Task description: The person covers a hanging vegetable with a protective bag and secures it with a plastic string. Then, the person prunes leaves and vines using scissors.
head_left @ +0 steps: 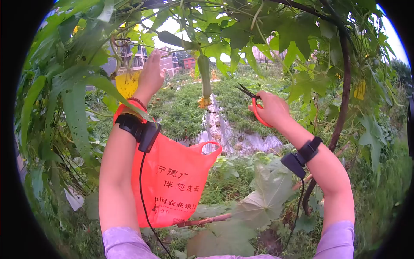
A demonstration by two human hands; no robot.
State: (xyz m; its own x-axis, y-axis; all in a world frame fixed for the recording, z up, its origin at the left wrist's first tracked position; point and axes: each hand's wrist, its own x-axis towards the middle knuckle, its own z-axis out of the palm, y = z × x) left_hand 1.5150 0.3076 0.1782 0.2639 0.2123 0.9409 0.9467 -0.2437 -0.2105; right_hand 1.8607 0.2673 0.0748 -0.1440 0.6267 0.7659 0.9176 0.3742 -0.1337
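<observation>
My right hand (274, 108) is wrapped round a pair of scissors (254, 103) with orange-red handles; the dark blades point up and left, slightly parted. A green loofah (204, 75) hangs from the vine left of the blades, apart from them, with a withered yellow flower at its lower end. Raised on the other side, my left hand (151, 77) has its fingers stretched upward near the leaves, and no object shows in it. A second, darker loofah (176, 40) slants above it. From my left wrist hangs a red plastic bag (172, 181) with printed characters.
Leafy vines arch overhead and down both sides. A thick brown stem (345, 77) curves down on the right. A yellow sheet (127, 83) hangs behind my left wrist. Low plants and silvery ground film (215, 125) lie beyond, with buildings (172, 62) at the back.
</observation>
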